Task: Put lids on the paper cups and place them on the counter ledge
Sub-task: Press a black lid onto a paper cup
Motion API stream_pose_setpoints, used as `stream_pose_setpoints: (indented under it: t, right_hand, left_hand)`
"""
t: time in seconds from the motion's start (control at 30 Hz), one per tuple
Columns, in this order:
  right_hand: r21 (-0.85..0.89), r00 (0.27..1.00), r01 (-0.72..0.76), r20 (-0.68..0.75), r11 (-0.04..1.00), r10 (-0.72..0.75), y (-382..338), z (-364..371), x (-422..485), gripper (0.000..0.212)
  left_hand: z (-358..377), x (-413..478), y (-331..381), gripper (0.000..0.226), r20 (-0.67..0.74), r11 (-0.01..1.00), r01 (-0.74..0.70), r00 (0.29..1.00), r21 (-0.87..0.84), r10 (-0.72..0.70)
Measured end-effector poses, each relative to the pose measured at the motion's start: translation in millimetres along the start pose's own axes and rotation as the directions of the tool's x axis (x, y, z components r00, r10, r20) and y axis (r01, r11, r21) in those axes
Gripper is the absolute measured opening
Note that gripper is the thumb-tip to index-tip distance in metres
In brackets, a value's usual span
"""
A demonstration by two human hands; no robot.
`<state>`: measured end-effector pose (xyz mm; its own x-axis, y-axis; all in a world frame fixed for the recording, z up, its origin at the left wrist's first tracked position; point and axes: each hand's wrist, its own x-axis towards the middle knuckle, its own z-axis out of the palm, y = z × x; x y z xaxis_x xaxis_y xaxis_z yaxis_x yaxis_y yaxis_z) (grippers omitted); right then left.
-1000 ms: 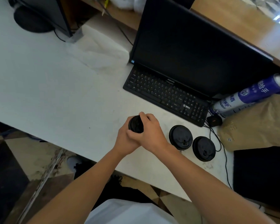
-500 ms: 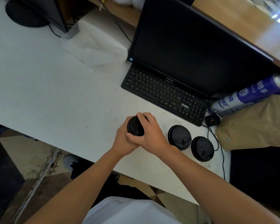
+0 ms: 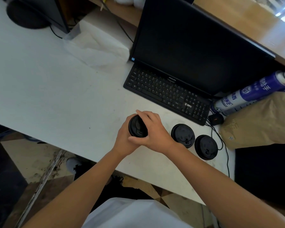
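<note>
A cup with a black lid stands on the white desk, held between both hands. My left hand wraps the cup's side from below, so the cup body is hidden. My right hand lies over the lid's right edge, fingers curled across its rim. Two more black-lidded cups stand upright to the right, close together near the desk's front edge. The wooden counter ledge runs behind the monitor at the top right.
A black monitor and keyboard sit just beyond the cups. A blue spray can lies on a brown paper bag at right. White tissue and a second monitor's base are at left. A cable runs past the cups.
Both hands stay on the same cup with almost no shift. More of the lid's top shows now than before.
</note>
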<state>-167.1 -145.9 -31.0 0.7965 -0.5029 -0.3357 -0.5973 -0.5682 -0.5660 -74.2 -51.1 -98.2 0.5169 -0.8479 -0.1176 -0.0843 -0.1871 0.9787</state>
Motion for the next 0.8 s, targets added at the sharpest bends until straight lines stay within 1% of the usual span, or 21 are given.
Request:
stream_pose_setpoints:
  t: [0.07,0.13,0.17,0.23,0.27,0.3,0.37,0.4,0.43,0.47,0.57,0.63,0.7,0.8]
  right_hand:
    - [0.131,0.997,-0.058,-0.041,0.990,0.064,2.1,1.9,-8.0,0.102]
    - [0.298,0.983,-0.129,-0.091,0.946,0.163,2.3,6.5,-17.3,0.099]
    - [0.382,0.972,-0.155,-0.105,0.911,0.209,1.4,8.6,-21.3,0.095]
    - [0.555,0.946,-0.200,-0.105,0.808,0.306,-2.3,13.0,-26.0,0.081]
    - [0.649,0.927,-0.226,-0.086,0.726,0.366,-3.6,15.4,-25.2,0.074]
    - [0.745,0.899,-0.258,-0.047,0.615,0.434,-5.2,17.3,-23.3,0.066]
    - [0.898,0.837,-0.282,0.059,0.337,0.545,-6.3,22.3,-17.2,0.053]
    - [0.932,0.814,-0.278,0.100,0.232,0.572,-5.1,24.6,-14.0,0.048]
    - [0.944,0.803,-0.276,0.124,0.180,0.583,-5.1,25.7,-12.5,0.045]
    - [0.946,0.805,-0.277,0.134,0.167,0.579,-4.5,26.4,-11.7,0.043]
    - [0.942,0.836,-0.270,0.127,0.198,0.534,-6.7,24.3,-12.3,0.043]
    - [0.944,0.842,-0.263,0.123,0.200,0.526,-6.3,23.3,-12.1,0.041]
    - [0.949,0.843,-0.261,0.136,0.175,0.521,-3.1,24.0,-11.3,0.038]
    - [0.965,0.859,-0.238,0.157,0.111,0.487,2.2,27.2,-11.0,0.038]
  left_hand:
    - [-6.4,-2.7,-2.7,0.086,0.027,0.998,0.060,0.998,-0.001,-0.060]
    - [-17.2,-6.1,-7.3,0.101,0.080,0.988,0.154,0.985,-0.001,-0.154]
    - [-23.1,-7.7,-8.8,0.101,0.104,0.984,0.177,0.979,0.012,-0.177]
    - [-33.6,-10.6,-5.9,0.091,0.138,0.979,0.202,0.970,0.005,-0.201]
    - [-37.1,-11.3,-0.9,0.085,0.149,0.976,0.217,0.966,-0.031,-0.210]
    - [-39.1,-10.9,4.5,0.077,0.148,0.966,0.244,0.962,-0.087,-0.230]
    - [-38.5,-7.6,18.0,0.060,0.121,0.920,0.317,0.947,-0.231,-0.297]
    - [-36.0,-5.3,24.6,0.047,0.096,0.889,0.354,0.935,-0.290,-0.341]
    - [-33.0,-3.0,30.6,0.036,0.066,0.865,0.383,0.921,-0.325,-0.384]
    - [-29.9,-0.7,35.9,0.032,0.035,0.854,0.400,0.910,-0.332,-0.413]
    - [-22.7,1.3,43.2,0.033,-0.030,0.861,0.414,0.897,-0.296,-0.441]
    - [-21.1,0.4,41.7,0.033,-0.051,0.858,0.420,0.890,-0.297,-0.453]
    - [-22.1,-0.1,39.8,0.034,-0.041,0.853,0.427,0.887,-0.301,-0.459]
    - [-23.2,0.5,38.4,0.035,-0.025,0.858,0.430,0.890,-0.282,-0.455]
